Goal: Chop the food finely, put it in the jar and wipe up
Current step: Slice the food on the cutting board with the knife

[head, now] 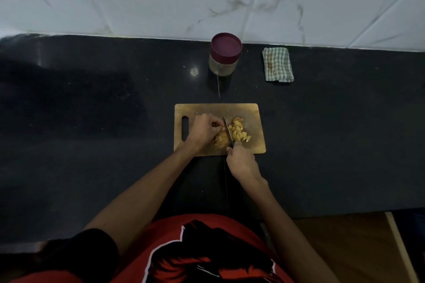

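Cutting board [255, 145]: left hand [203, 130] pinning uncut food [221, 139]; right hand [241, 161] gripping knife [228, 131]; chopped pieces [239, 132] right of blade. Lidded jar [225, 56], folded cloth [277, 64] behind board.

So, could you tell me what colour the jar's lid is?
Dark maroon lid, seen best in the head view.

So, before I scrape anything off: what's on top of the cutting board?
On the cutting board: cut yellow pieces, an uncut chunk under the left hand, and the knife in the right hand.

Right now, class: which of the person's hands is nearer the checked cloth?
Right. The right hand is nearer, down-left of the checked cloth; the left hand lies farther left.
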